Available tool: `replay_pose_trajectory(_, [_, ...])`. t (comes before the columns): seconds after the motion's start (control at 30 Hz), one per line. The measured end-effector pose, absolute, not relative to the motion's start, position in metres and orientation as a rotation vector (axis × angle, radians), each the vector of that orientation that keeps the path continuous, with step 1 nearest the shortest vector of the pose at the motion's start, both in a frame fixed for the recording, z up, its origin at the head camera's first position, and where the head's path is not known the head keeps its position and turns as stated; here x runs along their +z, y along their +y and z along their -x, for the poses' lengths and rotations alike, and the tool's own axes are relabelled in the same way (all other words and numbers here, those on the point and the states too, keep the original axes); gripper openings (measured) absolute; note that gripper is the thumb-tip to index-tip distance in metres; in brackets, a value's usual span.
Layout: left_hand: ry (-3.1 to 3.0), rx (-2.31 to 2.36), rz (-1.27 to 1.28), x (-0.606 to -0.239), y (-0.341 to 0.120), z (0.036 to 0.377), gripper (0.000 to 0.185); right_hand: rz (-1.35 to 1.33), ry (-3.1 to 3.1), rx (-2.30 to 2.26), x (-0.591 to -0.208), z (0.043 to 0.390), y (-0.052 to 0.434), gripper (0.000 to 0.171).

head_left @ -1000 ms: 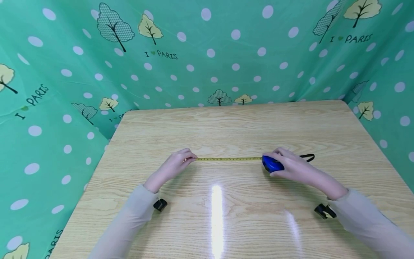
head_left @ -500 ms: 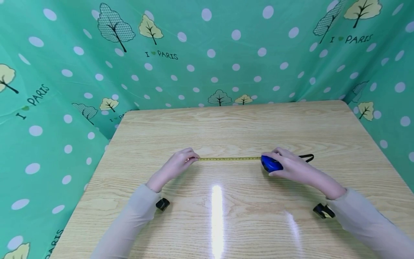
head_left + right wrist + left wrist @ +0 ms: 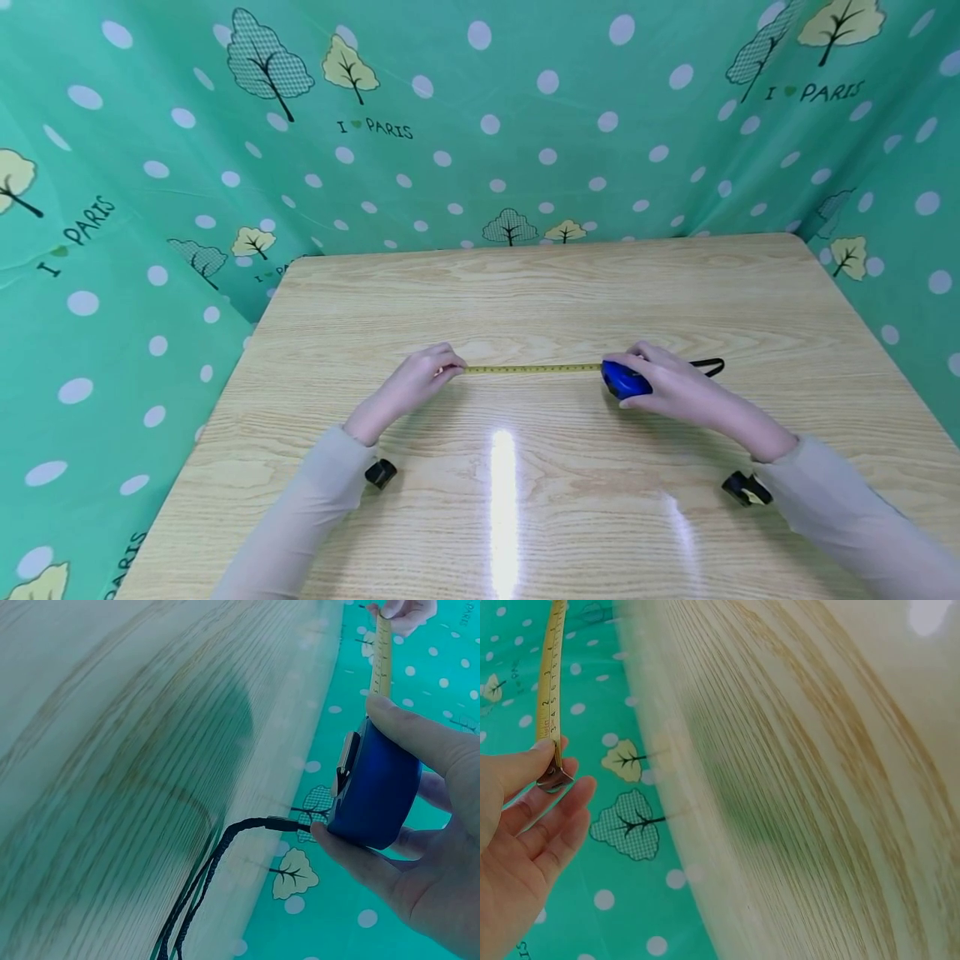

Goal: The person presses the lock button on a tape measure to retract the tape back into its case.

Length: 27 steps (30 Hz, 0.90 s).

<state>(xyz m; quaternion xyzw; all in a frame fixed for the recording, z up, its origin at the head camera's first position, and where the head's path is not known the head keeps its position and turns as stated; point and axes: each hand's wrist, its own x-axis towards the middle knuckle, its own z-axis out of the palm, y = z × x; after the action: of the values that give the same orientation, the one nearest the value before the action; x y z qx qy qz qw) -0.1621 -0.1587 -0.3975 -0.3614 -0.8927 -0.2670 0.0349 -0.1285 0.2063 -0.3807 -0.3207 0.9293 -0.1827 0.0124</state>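
While the left hand (image 3: 416,377) pinches the free end of the yellow blade (image 3: 532,368), the right hand (image 3: 671,387) grasps the body of the tape measure (image 3: 628,381), so the blade runs straight between the two. The left wrist view shows the thumb laid over the printed face, close to the metal hook (image 3: 555,778), with the other fingers loosely bent and partly spread; that light pinch seems enough to secure the end, and probably stops it slipping back. The right hand is opened to the width of the blue case (image 3: 379,780), thumb tip by the mouth where the blade comes out and fingers around the other side. Such a hold likely steadies the case and lets the thumb check the blade.

From the rear of the case trails a black strap (image 3: 225,844), outside the grip, presumably so that it does not foul the blade. Both hands appear raised over the wood-grain tabletop (image 3: 570,292), the tape measure right of its middle; the shadows below suggest a gap. Near the cuffs of the pale sleeves (image 3: 322,483) sit small black devices (image 3: 381,473). Around the tabletop hangs a green curtain (image 3: 540,108) with white dots and trees.
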Motion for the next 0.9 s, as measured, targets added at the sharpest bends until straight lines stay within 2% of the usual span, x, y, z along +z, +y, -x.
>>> replay_pose_trajectory(0.9, [-2.780,-0.795,1.132,-0.392,-0.138,0.164,0.013,0.997,2.885,-0.583,-0.381,0.130,0.197,0.058])
